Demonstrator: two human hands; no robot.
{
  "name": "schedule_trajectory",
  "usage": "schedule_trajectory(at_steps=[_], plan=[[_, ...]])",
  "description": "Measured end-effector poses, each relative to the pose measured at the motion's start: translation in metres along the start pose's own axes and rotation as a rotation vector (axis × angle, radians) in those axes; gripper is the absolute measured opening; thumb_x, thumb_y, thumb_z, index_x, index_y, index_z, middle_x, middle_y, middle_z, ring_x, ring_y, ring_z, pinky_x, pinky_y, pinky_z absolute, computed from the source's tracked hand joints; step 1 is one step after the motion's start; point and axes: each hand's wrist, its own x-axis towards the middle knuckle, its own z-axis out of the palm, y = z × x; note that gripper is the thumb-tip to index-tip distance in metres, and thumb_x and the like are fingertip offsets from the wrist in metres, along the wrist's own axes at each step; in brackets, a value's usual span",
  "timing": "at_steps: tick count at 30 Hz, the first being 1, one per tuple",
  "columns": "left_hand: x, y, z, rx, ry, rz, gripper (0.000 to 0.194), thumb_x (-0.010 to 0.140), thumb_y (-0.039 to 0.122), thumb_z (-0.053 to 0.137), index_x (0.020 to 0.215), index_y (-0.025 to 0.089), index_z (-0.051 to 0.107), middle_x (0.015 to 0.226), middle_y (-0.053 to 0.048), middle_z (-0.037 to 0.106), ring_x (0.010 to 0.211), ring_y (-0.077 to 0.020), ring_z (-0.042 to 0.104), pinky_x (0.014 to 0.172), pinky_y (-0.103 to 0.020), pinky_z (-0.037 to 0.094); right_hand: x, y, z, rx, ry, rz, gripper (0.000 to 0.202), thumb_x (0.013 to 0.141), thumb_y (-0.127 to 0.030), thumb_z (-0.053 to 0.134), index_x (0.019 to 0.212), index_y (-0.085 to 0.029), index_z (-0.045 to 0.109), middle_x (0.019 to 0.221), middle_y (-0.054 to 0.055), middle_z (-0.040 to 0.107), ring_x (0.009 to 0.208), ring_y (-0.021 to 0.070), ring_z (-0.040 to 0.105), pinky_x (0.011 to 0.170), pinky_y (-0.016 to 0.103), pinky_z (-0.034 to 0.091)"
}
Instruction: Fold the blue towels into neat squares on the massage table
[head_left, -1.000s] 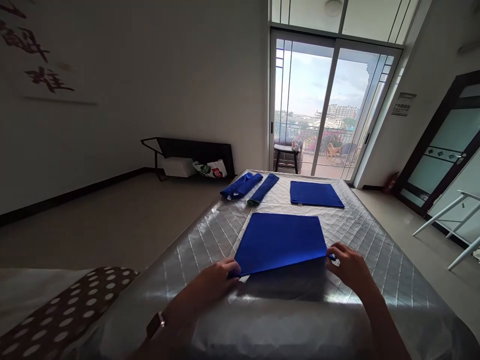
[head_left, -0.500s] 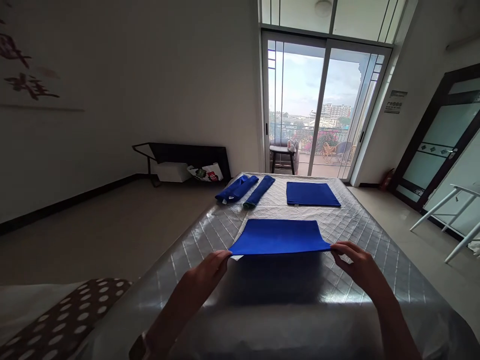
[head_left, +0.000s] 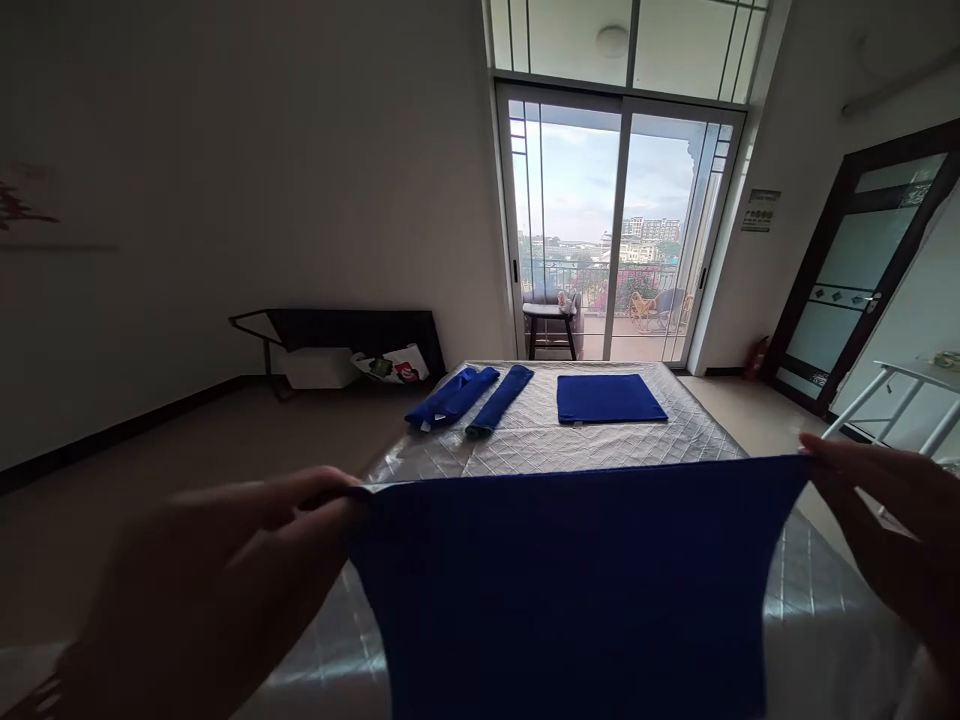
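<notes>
A blue cloth (head_left: 577, 590) hangs close to the camera, its top edge stretched between my two hands and its lower part running out of the frame. My left hand (head_left: 247, 560) pinches the top left corner, where a bit of white shows. At the top right corner, my right hand (head_left: 885, 510) pinches the cloth between thumb and fingers. Beyond it, a flat blue cloth (head_left: 611, 398) lies on the silver quilted table cover (head_left: 525, 445). Left of that are a narrow folded blue piece (head_left: 500, 400) and a bulkier folded blue bundle (head_left: 452, 398).
Behind the table is a sliding glass door (head_left: 570, 230). A black frame (head_left: 345, 328) with a white box (head_left: 315, 369) and a printed bag stands by the left wall. On the right are a white stand (head_left: 900, 372) and a dark-framed door (head_left: 862, 270).
Both hands have raised the blue cloth off the table and brought it nearer the camera. It now hangs down between them. The view has shifted slightly.
</notes>
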Motion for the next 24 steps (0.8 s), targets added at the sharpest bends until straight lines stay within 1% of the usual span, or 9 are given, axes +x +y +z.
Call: schedule_trajectory(at_steps=[3,5,9,12,15,17,19,21,24], plan=[[0.016,0.009,0.003,0.012,0.095,0.099,0.009,0.081,0.046,0.061,0.082,0.045,0.070,0.082,0.013,0.074,0.071,-0.0215,0.068,0.077,-0.042,0.058,0.005,0.009,-0.005,0.014,-0.031,-0.027,0.029,0.098,-0.040,0.059,0.125,-0.044,0.067,0.102,-0.005,0.077,0.085,0.0165,0.073,0.069,0.029,0.056],[0.024,0.009,0.023,-0.098,0.056,0.158,0.007,0.081,0.042,0.063,0.085,0.044,0.069,0.087,0.012,0.075,0.078,-0.0210,0.071,0.078,-0.040,0.059,0.005,0.019,0.006,0.142,-0.110,-0.061,0.025,0.098,-0.044,0.057,0.120,-0.043,0.070,0.099,-0.005,0.077,0.080,0.0159,0.073,0.063,0.028,0.056],[0.054,-0.012,0.094,-0.408,-0.363,0.095,0.015,0.084,0.038,0.060,0.082,0.034,0.074,0.089,0.006,0.078,0.075,-0.0162,0.073,0.068,-0.028,0.061,0.011,0.055,0.068,0.368,-0.380,-0.032,0.026,0.098,-0.045,0.054,0.108,-0.034,0.075,0.094,-0.001,0.077,0.060,0.0127,0.068,0.053,0.025,0.054],[0.106,-0.029,0.152,-0.354,-0.582,-0.039,0.021,0.082,0.035,0.058,0.083,0.026,0.076,0.084,0.001,0.079,0.074,-0.0182,0.072,0.070,-0.029,0.058,0.041,0.087,0.136,0.372,-0.526,0.063,0.027,0.096,-0.040,0.056,0.095,-0.025,0.078,0.089,0.003,0.077,0.057,0.0136,0.067,0.058,0.028,0.055],[0.176,-0.036,0.195,-0.202,-0.481,-0.076,0.019,0.081,0.024,0.058,0.081,0.023,0.076,0.084,0.000,0.079,0.082,-0.0197,0.072,0.082,-0.032,0.055,0.096,0.113,0.194,0.229,-0.520,0.170,0.020,0.092,-0.028,0.058,0.090,-0.024,0.077,0.087,0.004,0.076,0.065,0.0180,0.070,0.072,0.034,0.056],[0.219,-0.038,0.216,-0.145,-0.301,-0.078,0.020,0.084,0.019,0.056,0.084,0.022,0.075,0.090,-0.001,0.079,0.089,-0.0198,0.071,0.090,-0.034,0.052,0.134,0.123,0.221,0.182,-0.444,0.240,0.017,0.090,-0.024,0.059,0.093,-0.024,0.076,0.095,0.005,0.077,0.076,0.0204,0.072,0.084,0.038,0.055],[0.246,-0.041,0.236,-0.107,-0.108,-0.070,0.021,0.086,0.013,0.055,0.089,0.021,0.074,0.097,-0.002,0.078,0.097,-0.0197,0.069,0.098,-0.036,0.050,0.160,0.131,0.240,0.185,-0.370,0.267,0.018,0.091,-0.023,0.059,0.099,-0.024,0.075,0.106,0.005,0.076,0.084,0.0207,0.072,0.092,0.040,0.053],[0.253,-0.045,0.259,-0.091,0.001,-0.055,0.023,0.088,0.009,0.053,0.092,0.020,0.073,0.104,-0.005,0.077,0.105,-0.0202,0.066,0.103,-0.038,0.047,0.168,0.137,0.257,0.194,-0.323,0.285,0.020,0.093,-0.025,0.057,0.103,-0.024,0.073,0.113,0.006,0.075,0.090,0.0203,0.072,0.096,0.039,0.052],[0.225,-0.052,0.304,-0.094,-0.024,-0.029,0.023,0.090,0.007,0.051,0.090,0.018,0.072,0.108,-0.008,0.075,0.108,-0.0219,0.065,0.103,-0.040,0.048,0.136,0.145,0.287,0.207,-0.359,0.348,0.021,0.092,-0.026,0.056,0.105,-0.023,0.073,0.113,0.008,0.075,0.094,0.0210,0.072,0.094,0.037,0.053]])
